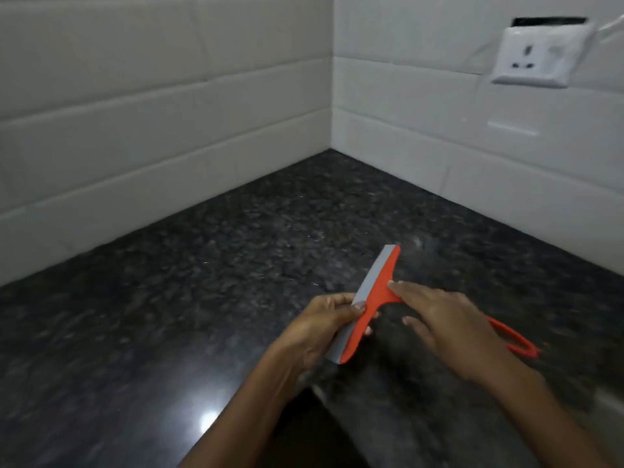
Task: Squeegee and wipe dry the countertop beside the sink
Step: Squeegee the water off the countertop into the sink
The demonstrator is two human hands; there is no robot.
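Low and right of centre in the frame, above the dark speckled granite countertop, the left hand pinched the grey-bladed orange plastic squeegee while the right hand lay straight-fingered over its handle.

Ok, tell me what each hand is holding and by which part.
The left hand grips the orange squeegee by the near end of its blade. The right hand lies with straight fingers on the handle's neck, gripping nothing.

Squeegee orange, blade grey; countertop black speckled granite; wall tiles white; socket white.
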